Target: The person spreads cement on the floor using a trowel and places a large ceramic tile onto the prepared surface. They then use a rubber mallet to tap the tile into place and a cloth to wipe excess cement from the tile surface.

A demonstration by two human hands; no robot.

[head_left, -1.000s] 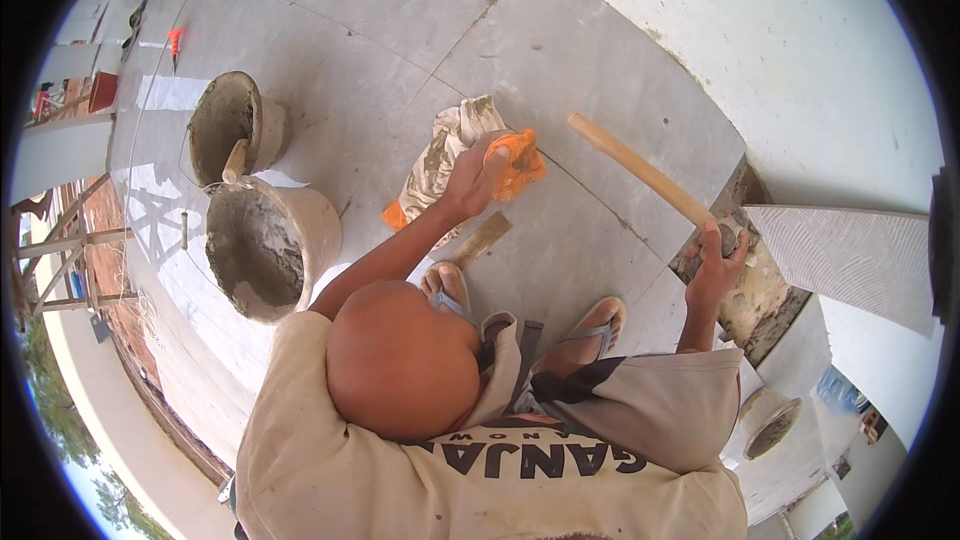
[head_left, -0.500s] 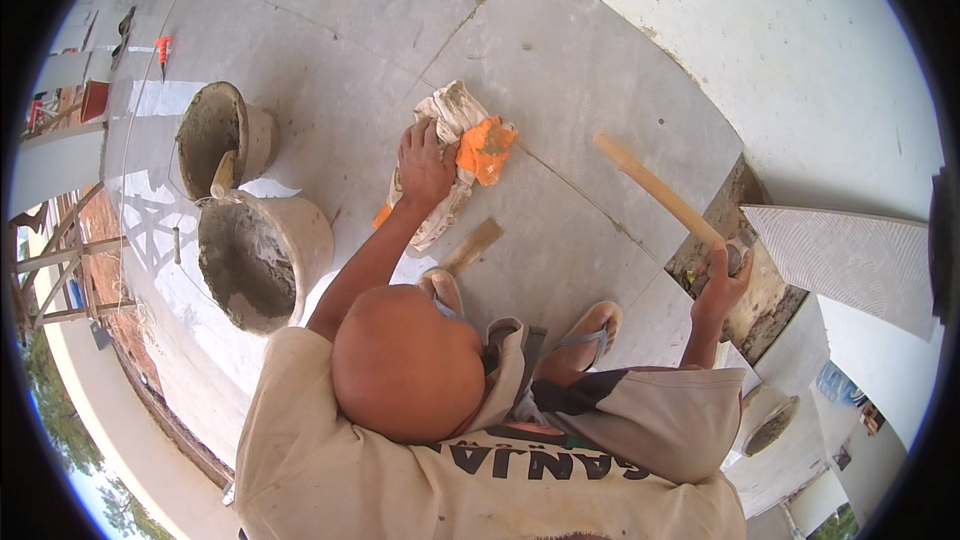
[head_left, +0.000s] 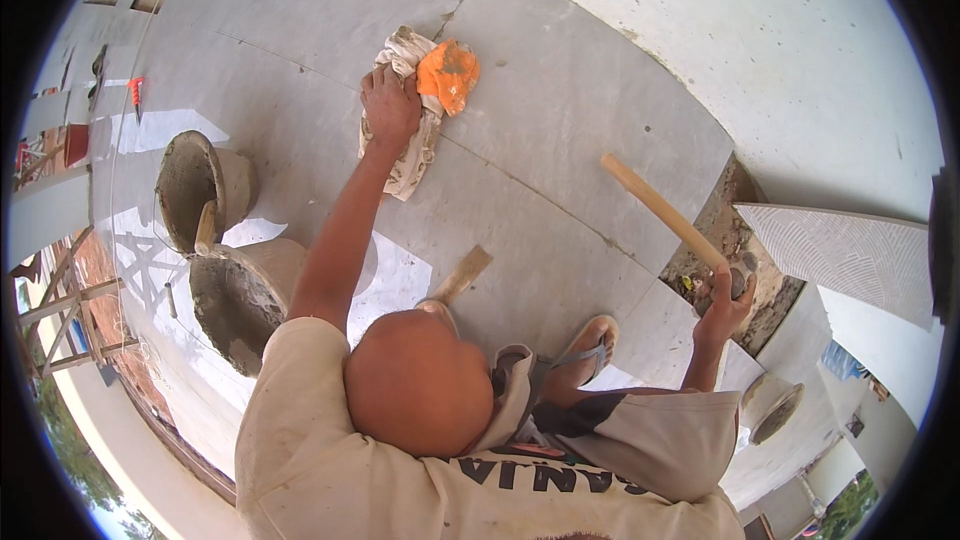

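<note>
My left hand [head_left: 391, 108] is closed on a bunched, dirty off-white rag [head_left: 411, 162] with an orange cloth [head_left: 448, 76] beside it, and presses it against the grey tiled floor [head_left: 540, 110]. The left arm is stretched forward. At the right, my right hand [head_left: 722, 308] grips a hammer near its head; its wooden handle [head_left: 665, 211] points away toward the floor's middle. The fingers partly cover the dark hammer head, beside a gap in the tiling.
Two mortar-caked buckets [head_left: 248, 168] stand at the left, a wooden handle sticking out between them. A short flat piece of wood [head_left: 464, 274] lies near my left foot. A patterned tile [head_left: 840, 258] leans by the rubble gap [head_left: 722, 212]. A white wall [head_left: 760, 50] borders the far right.
My left hand has pushed the rag and orange cloth farther forward over the tiles, the arm straightening. My right hand keeps its grip on the hammer with little movement.
</note>
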